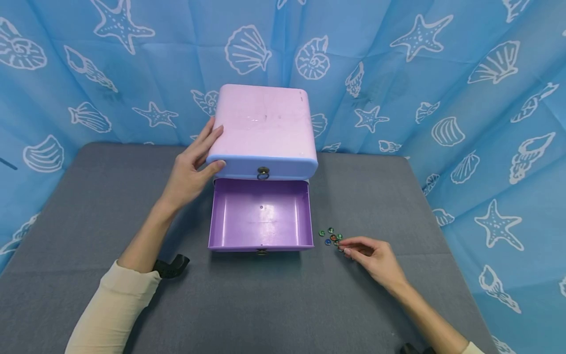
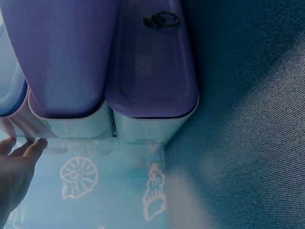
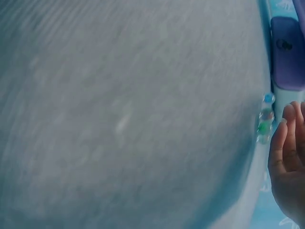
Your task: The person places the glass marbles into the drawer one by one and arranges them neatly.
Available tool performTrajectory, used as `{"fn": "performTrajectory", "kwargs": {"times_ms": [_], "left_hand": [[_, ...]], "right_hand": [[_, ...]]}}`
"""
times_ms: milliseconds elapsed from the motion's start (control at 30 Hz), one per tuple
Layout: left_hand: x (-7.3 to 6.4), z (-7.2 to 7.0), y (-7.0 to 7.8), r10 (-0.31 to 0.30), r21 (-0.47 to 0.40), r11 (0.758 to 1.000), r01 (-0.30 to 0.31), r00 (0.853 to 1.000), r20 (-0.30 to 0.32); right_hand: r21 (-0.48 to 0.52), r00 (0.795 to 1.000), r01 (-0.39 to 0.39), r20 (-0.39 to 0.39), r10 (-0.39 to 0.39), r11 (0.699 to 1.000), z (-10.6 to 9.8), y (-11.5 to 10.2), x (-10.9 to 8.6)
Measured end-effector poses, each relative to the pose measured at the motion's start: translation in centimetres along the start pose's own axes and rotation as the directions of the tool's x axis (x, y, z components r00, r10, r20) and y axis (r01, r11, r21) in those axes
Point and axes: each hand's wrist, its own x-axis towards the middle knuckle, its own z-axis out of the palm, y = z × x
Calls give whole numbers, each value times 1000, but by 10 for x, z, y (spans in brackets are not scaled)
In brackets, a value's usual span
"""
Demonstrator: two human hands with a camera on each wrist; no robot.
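Left hand (image 1: pixel 187 169), left of centre in the head view, rests against the left side of a three-drawer plastic cabinet with a pale pink case (image 1: pixel 265 118), its thumb on the front edge and its fingers loosely extended. Below it, toward the lower left, run a rolled cream fabric sleeve (image 1: pixel 119 300) and a curved black piece (image 1: pixel 172 267) beside the wrist, both lying over the grey cloth-covered table (image 1: pixel 110 206).

At centre, the cabinet's top drawer front is light blue, with a dark metal ring pull (image 1: pixel 263 172). Beneath it a glossy purple drawer (image 1: pixel 247 221) juts forward, hiding the lowest drawer; the left wrist view, though dim, shows that purple lower front (image 2: pixel 147 76) with its own ring.

Just right of the pulled-out drawer lies a cluster of small, round, glassy beads (image 1: pixel 333 237), mostly green, with one blue and one reddish. Right hand (image 1: pixel 376 258) reaches in from the lower right, fingertips at the cluster's near edge and partly covering beads there; whether it pinches one cannot be told. Its forearm is cut off by the bottom edge. In the right wrist view the beads blur together. Across the upper frame and down the right side hangs a blue curtain (image 1: pixel 274 29) printed with white shells and starfish.
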Motion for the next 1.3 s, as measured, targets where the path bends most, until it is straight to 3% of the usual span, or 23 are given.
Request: {"fn": "performTrajectory", "kwargs": {"times_ms": [367,633,1067,1300], "left_hand": [[2,0,2,4,-10,1000,-4,1000,1],[1,0,1,4,-8,1000,-4,1000,3],[0,0,-1,10,-24,1000,-10,1000,1],[-1,0,-1,8,-13,1000,-8,1000,3]], "right_hand": [[-83,998,-6,-55,2,997,-9,19,-3],[-172,994,29,-96,-46,985,-9,24,-3],[-384,990,12,-128,-66,923,-3,24,-2],[-373,989,20,-130,-74,928,-4,27,-1]]}}
